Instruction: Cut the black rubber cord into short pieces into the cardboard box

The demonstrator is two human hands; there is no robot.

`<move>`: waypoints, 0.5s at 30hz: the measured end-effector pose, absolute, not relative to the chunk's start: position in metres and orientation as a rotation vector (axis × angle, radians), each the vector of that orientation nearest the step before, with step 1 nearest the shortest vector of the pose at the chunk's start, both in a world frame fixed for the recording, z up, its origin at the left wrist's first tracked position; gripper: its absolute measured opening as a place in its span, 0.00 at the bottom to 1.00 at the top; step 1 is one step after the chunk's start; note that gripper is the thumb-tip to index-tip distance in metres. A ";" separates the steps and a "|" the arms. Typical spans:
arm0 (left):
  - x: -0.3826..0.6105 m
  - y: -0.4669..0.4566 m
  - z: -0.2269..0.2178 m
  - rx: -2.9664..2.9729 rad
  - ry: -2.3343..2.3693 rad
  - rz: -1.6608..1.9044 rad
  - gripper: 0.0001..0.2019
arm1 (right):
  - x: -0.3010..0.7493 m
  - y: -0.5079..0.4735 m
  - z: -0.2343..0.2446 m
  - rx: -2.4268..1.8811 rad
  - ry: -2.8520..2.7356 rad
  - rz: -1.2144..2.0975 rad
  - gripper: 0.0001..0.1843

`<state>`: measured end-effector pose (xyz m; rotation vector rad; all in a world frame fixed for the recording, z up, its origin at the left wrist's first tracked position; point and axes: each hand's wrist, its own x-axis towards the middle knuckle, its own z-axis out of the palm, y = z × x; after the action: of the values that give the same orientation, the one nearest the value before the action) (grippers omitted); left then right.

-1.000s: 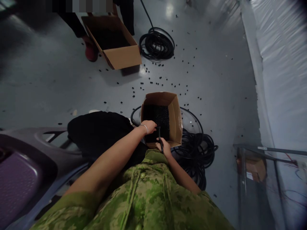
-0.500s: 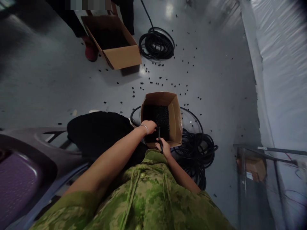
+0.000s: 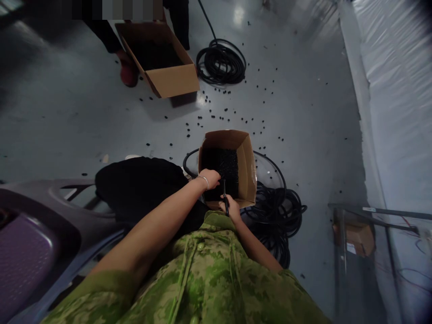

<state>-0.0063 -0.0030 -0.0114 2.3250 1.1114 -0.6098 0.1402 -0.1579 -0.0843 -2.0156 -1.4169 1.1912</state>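
The right hand (image 3: 231,205) is wrapped around a black-handled tool (image 3: 226,207) over the open carton (image 3: 249,168); the left hand (image 3: 209,178) curls by its tip, grip unclear. A white label (image 3: 351,248) at right is unreadable.

Slim black hand tool (image 3: 226,207) | in bare right hand (image 3: 232,207) | stands slightly more upright than one second ago

shirt (image 3: 216,279): green camouflage | box (image 3: 250,173): brown | contents (image 3: 230,165): black | tool (image 3: 227,206): black | floor (image 3: 310,121): grey | seat (image 3: 29,261): purple
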 end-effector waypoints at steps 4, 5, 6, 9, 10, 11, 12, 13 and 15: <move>-0.007 -0.003 -0.013 2.323 1.119 -0.600 0.14 | 0.140 -0.158 -0.083 -2.036 -1.443 1.169 0.20; -0.007 -0.003 -0.015 2.322 1.122 -0.598 0.14 | 0.140 -0.158 -0.083 -2.034 -1.442 1.168 0.20; -0.007 -0.003 -0.016 2.323 1.125 -0.592 0.14 | 0.140 -0.158 -0.083 -2.030 -1.440 1.172 0.19; -0.007 -0.003 -0.019 2.315 1.135 -0.569 0.14 | 0.140 -0.158 -0.081 -2.003 -1.433 1.193 0.19; -0.007 -0.003 -0.019 2.313 1.136 -0.563 0.14 | 0.140 -0.158 -0.081 -1.994 -1.430 1.202 0.19; -0.007 -0.002 -0.019 2.313 1.136 -0.559 0.14 | 0.140 -0.158 -0.080 -1.988 -1.427 1.209 0.19; -0.007 -0.002 -0.019 2.312 1.137 -0.558 0.14 | 0.140 -0.158 -0.080 -1.984 -1.426 1.212 0.19; -0.008 -0.002 -0.019 2.311 1.135 -0.558 0.14 | 0.140 -0.158 -0.079 -1.981 -1.427 1.215 0.20; -0.008 -0.002 -0.018 2.308 1.129 -0.562 0.14 | 0.140 -0.158 -0.079 -1.980 -1.430 1.216 0.20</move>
<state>-0.0076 -0.0021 -0.0177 2.3082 1.1294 -0.5619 0.1403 -0.1577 -0.0793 -1.9799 -1.4299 1.2162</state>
